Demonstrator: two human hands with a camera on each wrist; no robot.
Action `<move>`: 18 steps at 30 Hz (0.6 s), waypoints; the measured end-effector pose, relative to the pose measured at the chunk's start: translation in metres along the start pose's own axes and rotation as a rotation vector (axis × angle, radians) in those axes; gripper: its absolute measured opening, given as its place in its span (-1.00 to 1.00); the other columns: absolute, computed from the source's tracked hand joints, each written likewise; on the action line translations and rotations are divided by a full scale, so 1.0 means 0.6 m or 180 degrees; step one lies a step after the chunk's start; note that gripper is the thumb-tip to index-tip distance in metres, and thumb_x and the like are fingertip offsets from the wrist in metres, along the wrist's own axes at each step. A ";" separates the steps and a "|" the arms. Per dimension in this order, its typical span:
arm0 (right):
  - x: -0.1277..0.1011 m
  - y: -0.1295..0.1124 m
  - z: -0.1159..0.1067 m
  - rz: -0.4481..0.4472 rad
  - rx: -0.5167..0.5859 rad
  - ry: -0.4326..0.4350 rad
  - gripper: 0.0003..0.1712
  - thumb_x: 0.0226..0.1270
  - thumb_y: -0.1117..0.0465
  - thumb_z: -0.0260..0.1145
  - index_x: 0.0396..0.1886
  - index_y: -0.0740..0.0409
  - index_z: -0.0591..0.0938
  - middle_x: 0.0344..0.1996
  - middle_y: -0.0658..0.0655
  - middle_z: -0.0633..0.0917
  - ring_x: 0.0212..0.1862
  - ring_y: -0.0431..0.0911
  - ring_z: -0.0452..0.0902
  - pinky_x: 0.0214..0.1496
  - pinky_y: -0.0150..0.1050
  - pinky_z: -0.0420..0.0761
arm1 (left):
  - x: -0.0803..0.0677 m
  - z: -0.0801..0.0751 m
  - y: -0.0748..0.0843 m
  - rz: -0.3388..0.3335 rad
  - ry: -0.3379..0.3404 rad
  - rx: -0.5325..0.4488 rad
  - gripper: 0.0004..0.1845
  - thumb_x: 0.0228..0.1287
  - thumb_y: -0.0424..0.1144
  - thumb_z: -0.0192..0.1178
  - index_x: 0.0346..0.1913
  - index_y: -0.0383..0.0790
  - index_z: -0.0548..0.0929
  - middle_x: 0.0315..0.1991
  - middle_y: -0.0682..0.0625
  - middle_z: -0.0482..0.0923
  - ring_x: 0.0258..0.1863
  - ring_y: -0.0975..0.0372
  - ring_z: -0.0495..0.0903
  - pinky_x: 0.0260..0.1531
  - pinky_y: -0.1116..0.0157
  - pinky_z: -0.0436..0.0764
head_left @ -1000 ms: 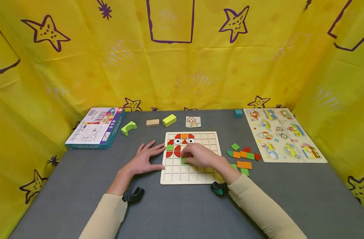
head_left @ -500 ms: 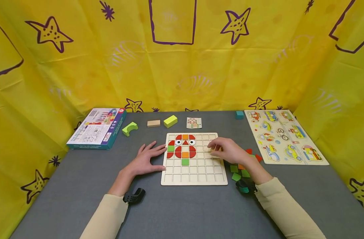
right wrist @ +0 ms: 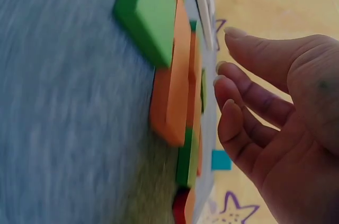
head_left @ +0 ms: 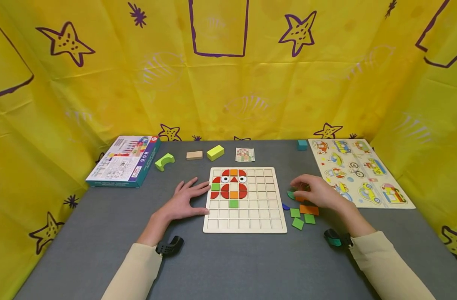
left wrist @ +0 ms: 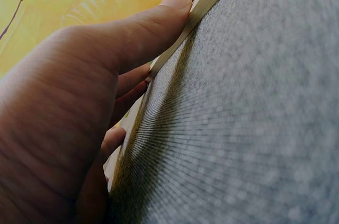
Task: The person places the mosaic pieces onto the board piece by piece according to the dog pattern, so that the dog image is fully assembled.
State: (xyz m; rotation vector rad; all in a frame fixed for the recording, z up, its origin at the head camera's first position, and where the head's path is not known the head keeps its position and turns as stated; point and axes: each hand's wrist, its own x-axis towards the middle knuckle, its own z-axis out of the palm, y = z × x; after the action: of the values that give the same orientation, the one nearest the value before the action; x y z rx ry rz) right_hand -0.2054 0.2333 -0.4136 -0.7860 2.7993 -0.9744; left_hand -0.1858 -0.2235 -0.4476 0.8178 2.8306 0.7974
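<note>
At centre right of the head view, our right hand [head_left: 318, 192] covers most loose tiles [head_left: 303, 214]; whether it touches any, we cannot tell.

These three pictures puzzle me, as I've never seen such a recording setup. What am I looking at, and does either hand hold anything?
A person wears three cameras: one on the head, one on each wrist. The head view shows a grey table with a wooden grid board partly filled with coloured tiles. The left hand rests flat against the board's edge; its wrist view shows that close up. The right hand hovers over loose tiles, fingers relaxed, holding nothing that shows. A box and vehicle puzzle lie aside.
</note>
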 end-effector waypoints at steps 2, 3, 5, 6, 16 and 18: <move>-0.004 0.006 -0.005 0.0041 0.0006 -0.0010 -0.72 0.33 0.30 0.44 0.01 0.27 0.69 -0.20 0.06 0.69 -0.22 -0.10 0.55 -0.14 -0.13 0.58 | 0.000 0.000 0.000 0.0004 0.0001 0.0000 -0.09 0.15 0.22 0.40 0.50 -0.11 0.39 0.53 0.01 0.23 0.56 -0.14 -0.10 0.38 -0.29 -0.31; -0.005 0.009 -0.008 0.0069 0.0004 -0.0002 -0.72 0.33 0.30 0.44 0.01 0.27 0.70 -0.19 0.07 0.69 -0.22 -0.09 0.55 -0.13 -0.12 0.58 | 0.000 0.000 -0.001 0.0007 0.0003 -0.0001 -0.09 0.15 0.22 0.40 0.50 -0.12 0.39 0.53 0.01 0.23 0.56 -0.14 -0.10 0.38 -0.29 -0.31; -0.004 0.015 -0.012 0.0108 -0.0004 0.0011 -0.73 0.34 0.31 0.43 0.01 0.28 0.70 -0.18 0.09 0.69 -0.20 -0.07 0.56 -0.12 -0.09 0.58 | 0.000 0.000 -0.001 0.0008 0.0006 -0.0003 -0.09 0.15 0.23 0.40 0.50 -0.12 0.38 0.53 0.01 0.23 0.56 -0.14 -0.10 0.38 -0.30 -0.31; -0.003 0.017 -0.014 0.0111 -0.0009 0.0009 -0.73 0.34 0.32 0.42 0.01 0.29 0.69 -0.18 0.11 0.69 -0.20 -0.06 0.56 -0.12 -0.08 0.58 | 0.000 0.000 -0.001 0.0009 0.0009 -0.0003 -0.09 0.15 0.23 0.39 0.50 -0.12 0.38 0.53 0.01 0.24 0.56 -0.15 -0.10 0.38 -0.30 -0.31; 0.016 0.036 -0.019 0.0106 -0.0153 -0.0233 -0.70 0.38 0.38 0.37 0.09 0.24 0.70 -0.03 0.20 0.61 -0.18 -0.04 0.50 -0.11 -0.07 0.54 | 0.000 0.002 -0.002 -0.0024 0.0004 0.0007 -0.09 0.16 0.24 0.39 0.50 -0.11 0.39 0.53 0.02 0.23 0.56 -0.13 -0.10 0.38 -0.30 -0.32; 0.018 0.037 -0.017 0.0081 -0.0209 -0.0286 -0.72 0.38 0.38 0.36 0.06 0.21 0.71 -0.02 0.20 0.59 -0.17 -0.03 0.49 -0.09 -0.06 0.53 | -0.001 0.002 -0.002 -0.0027 0.0014 0.0013 -0.09 0.16 0.23 0.40 0.50 -0.11 0.39 0.53 0.02 0.24 0.56 -0.13 -0.10 0.38 -0.30 -0.31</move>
State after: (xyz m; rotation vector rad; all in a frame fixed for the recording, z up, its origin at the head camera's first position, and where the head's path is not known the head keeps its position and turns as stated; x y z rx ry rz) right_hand -0.2270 0.2485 -0.4174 -0.7793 2.7696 -0.8257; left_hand -0.1857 -0.2238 -0.4493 0.8053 2.8385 0.7933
